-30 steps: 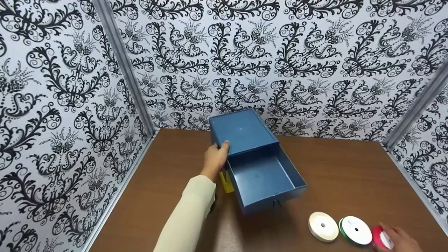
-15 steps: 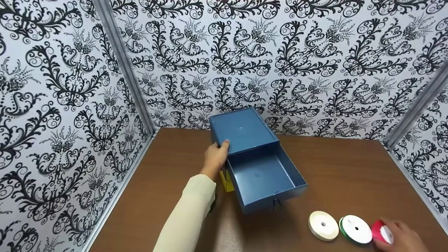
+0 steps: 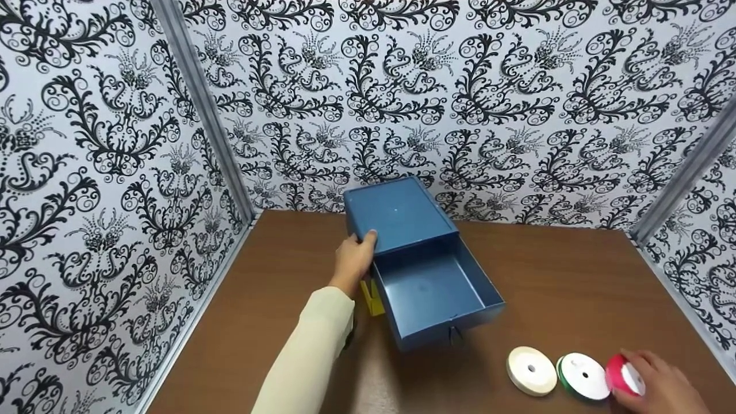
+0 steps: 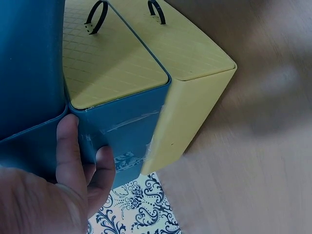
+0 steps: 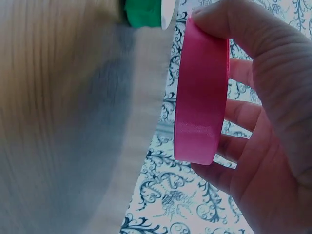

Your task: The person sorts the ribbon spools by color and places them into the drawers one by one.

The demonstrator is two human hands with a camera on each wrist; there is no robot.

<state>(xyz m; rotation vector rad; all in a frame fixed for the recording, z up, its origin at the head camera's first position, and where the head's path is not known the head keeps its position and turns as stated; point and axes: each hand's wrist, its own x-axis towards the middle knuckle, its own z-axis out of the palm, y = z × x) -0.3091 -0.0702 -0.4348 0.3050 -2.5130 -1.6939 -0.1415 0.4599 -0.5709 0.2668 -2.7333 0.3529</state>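
Right wrist: right hand (image 5: 280,107) pinches pink spool (image 5: 202,92). Likely light, slick; hold by rims. Left hand (image 3: 353,261) grips blue cabinet (image 3: 399,213).

The table (image 3: 270,299) is looked down on from head height at the near side, facing the far patterned wall (image 3: 402,86). From the left wrist, the blue drawer unit (image 4: 129,109) is viewed close up, partly cropped. From the right wrist, the pink spool (image 5: 201,97) is framed edge-on — very near, the scene turned sideways. Both are shared with the head view.
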